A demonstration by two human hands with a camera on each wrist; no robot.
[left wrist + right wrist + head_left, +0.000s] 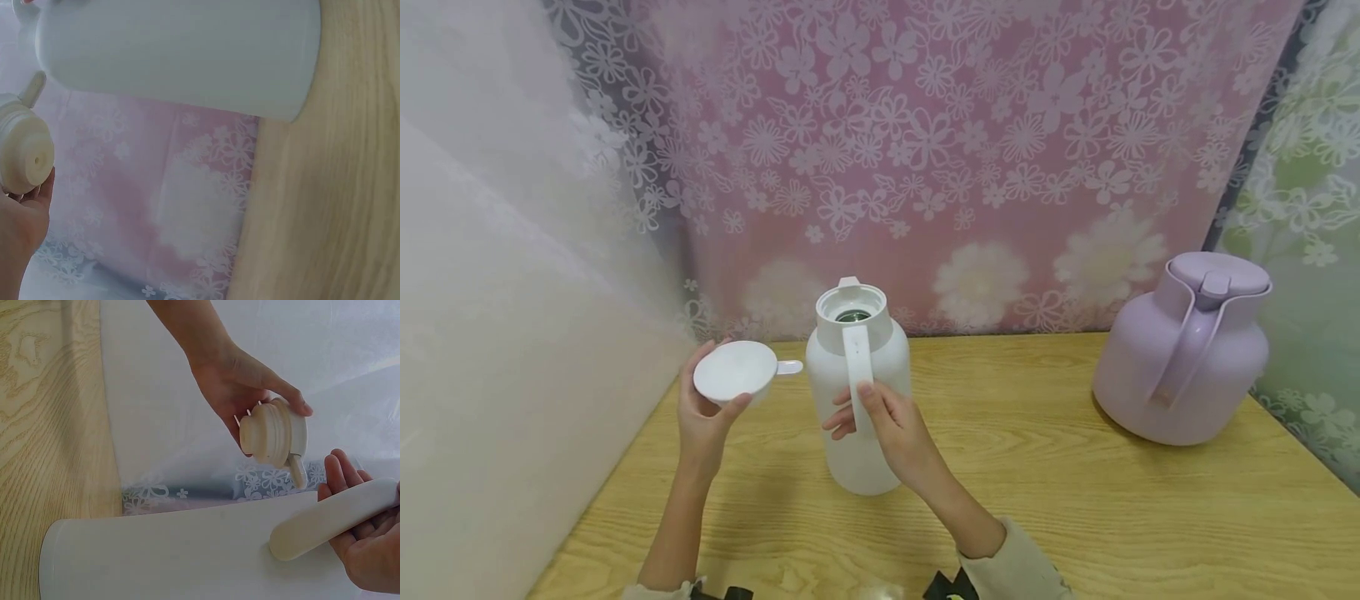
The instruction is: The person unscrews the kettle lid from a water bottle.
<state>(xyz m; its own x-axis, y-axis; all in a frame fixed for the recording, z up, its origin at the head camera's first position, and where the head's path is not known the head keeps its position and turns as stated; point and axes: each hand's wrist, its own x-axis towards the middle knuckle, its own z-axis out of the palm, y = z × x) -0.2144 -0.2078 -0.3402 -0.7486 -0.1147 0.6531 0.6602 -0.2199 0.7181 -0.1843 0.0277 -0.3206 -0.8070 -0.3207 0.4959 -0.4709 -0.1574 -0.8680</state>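
A white thermos jug (859, 450) stands upright on the wooden table, its round mouth (853, 316) uncovered and its spout facing away. My right hand (895, 429) holds the jug's handle (331, 522), thumb on the near side and fingers passing through behind it. Left of the jug, my left hand (706, 425) grips a round white stopper lid (735, 372) above the table. The lid's flat top faces up toward the head camera, and its tab points right, close to the jug. In the left wrist view, the lid's stepped underside (36, 159) shows a small central hole.
A closed lilac thermos jug (1183, 367) stands at the right on the wooden table (1015, 442). Behind the table hangs a pink flowered curtain (925, 167). A pale sheet (512, 292) borders the left side, and a green flowered cloth (1311, 250) the right.
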